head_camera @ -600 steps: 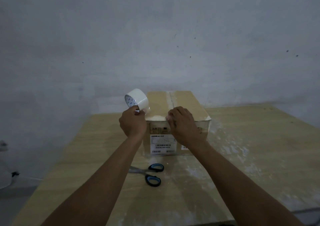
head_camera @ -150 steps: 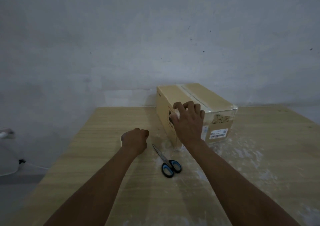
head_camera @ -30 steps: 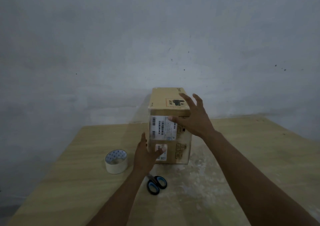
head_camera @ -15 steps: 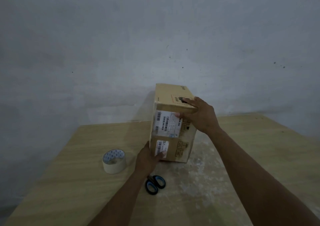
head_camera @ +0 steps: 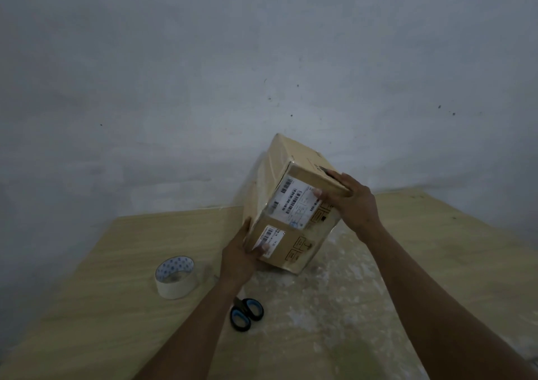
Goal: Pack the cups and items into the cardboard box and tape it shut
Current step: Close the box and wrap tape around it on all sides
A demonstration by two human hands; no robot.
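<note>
Your left grip (head_camera: 241, 256) holds the cardboard box (head_camera: 302, 243) by its lower corner, your right grip (head_camera: 353, 202) by its top edge, so it tilts, likely to expose another seam.

box (head_camera: 294, 205): brown cardboard, closed, taped over, white barcode labels on near face, tilted with top toward the right | tape (head_camera: 174, 277): white roll, laid flat on table (head_camera: 116, 307), left of box
</note>
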